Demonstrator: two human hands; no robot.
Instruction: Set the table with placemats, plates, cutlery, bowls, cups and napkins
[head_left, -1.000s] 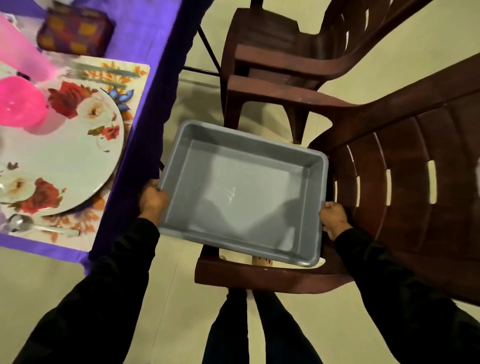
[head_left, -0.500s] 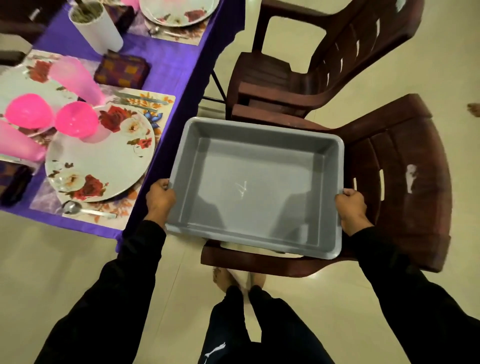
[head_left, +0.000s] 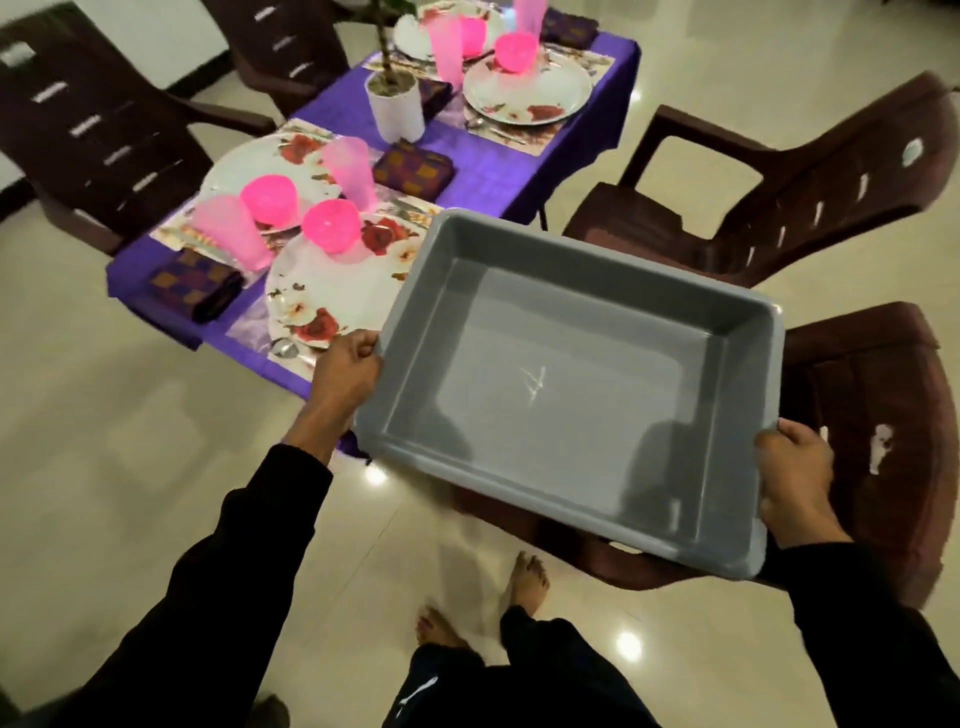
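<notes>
An empty grey plastic tub (head_left: 571, 400) is held up in front of me, above a chair seat. My left hand (head_left: 348, 371) grips its left rim and my right hand (head_left: 795, 478) grips its right rim. To the upper left stands the table with a purple cloth (head_left: 483, 176). On it lie floral plates (head_left: 332, 291), pink bowls (head_left: 332, 226), pink cups (head_left: 348, 169), folded patterned napkins (head_left: 413, 169), floral placemats and a spoon (head_left: 283, 348).
Dark brown plastic chairs stand around: one under the tub (head_left: 878, 431), one beyond it at the right (head_left: 779, 192), two at the far left (head_left: 98, 130). A white pot with a plant (head_left: 395, 104) sits mid-table. My bare feet (head_left: 530, 577) stand on a glossy tile floor.
The tub has been lifted up off the chair seat and toward me, both hands still on its rims. The view has pulled back, showing the whole set table.
</notes>
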